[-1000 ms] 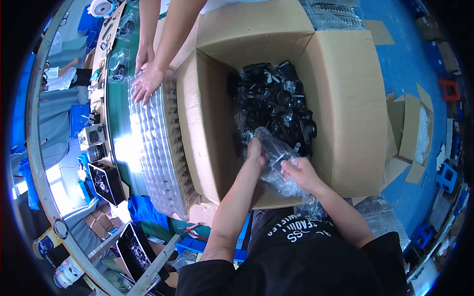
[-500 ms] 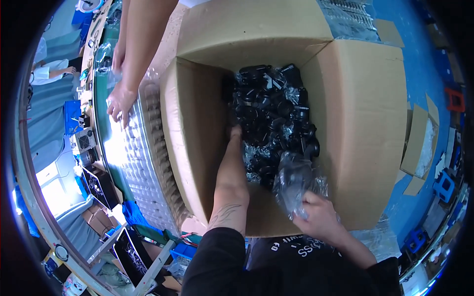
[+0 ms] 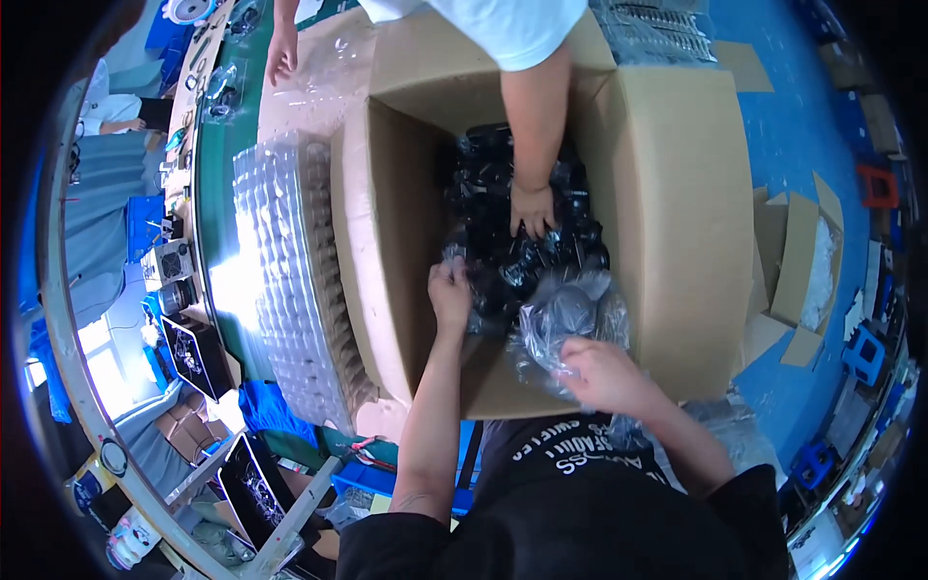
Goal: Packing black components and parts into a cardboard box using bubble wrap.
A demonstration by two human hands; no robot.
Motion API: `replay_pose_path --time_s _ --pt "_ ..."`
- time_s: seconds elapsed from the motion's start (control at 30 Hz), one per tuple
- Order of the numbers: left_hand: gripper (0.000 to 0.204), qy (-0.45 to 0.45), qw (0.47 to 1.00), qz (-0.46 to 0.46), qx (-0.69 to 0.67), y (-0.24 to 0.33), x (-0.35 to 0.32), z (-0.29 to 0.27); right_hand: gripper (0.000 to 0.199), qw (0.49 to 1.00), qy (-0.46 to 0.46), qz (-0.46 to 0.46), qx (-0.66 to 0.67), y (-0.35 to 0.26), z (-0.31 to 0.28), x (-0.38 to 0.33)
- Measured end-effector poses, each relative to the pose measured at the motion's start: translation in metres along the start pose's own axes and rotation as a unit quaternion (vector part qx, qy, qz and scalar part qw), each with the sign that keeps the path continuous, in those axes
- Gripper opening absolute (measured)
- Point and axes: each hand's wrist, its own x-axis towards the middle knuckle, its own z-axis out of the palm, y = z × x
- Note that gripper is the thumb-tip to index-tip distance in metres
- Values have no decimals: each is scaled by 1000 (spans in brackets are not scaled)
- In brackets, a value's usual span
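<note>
A large open cardboard box stands in front of me, partly filled with many black plastic parts, some wrapped in clear film. My right hand grips a clear plastic bag with a dark rounded part showing through it, over the box's near right side. Inside the left wall, my left hand is closed, with a small piece of clear plastic wrap at its fingertips; what the wrap contains is too small to make out. Between my hands and the far wall, a co-worker's hand reaches down onto the black parts.
Stacked clear plastic trays lean along the box's left side, beside a green-topped workbench. The co-worker's other hand hangs at the far left. Flattened plastic trays lie beyond the box, and an opened carton sits on the blue floor.
The co-worker has left the trays and now reaches into the box. My left hand has come up from among the parts with plastic wrap. My right hand still holds its bag, slightly farther left.
</note>
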Motion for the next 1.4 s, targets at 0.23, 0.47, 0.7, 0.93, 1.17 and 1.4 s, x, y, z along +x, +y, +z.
replay_pose_path --time_s 0.23,0.47,0.7,0.93,1.17,1.4 --pt "35 78 970 8 -229 55 -30 -51 13 976 130 -145 93 -2 13 -20" --pt "27 -166 728 -193 -637 82 -35 -66 22 956 5 111 272 3 43 -6" --pt "34 -438 469 -161 -750 77 -16 -49 38 834 -20 193 517 -2 49 16" --pt "42 -498 363 -162 -771 63 -3 -4 36 828 -1 168 536 10 54 11" --pt "71 -347 677 -449 -469 39 -51 9 28 937 155 87 302 31 67 19" --pt "38 -400 782 -315 -360 49 -79 37 26 987 138 -43 63 27 81 7"
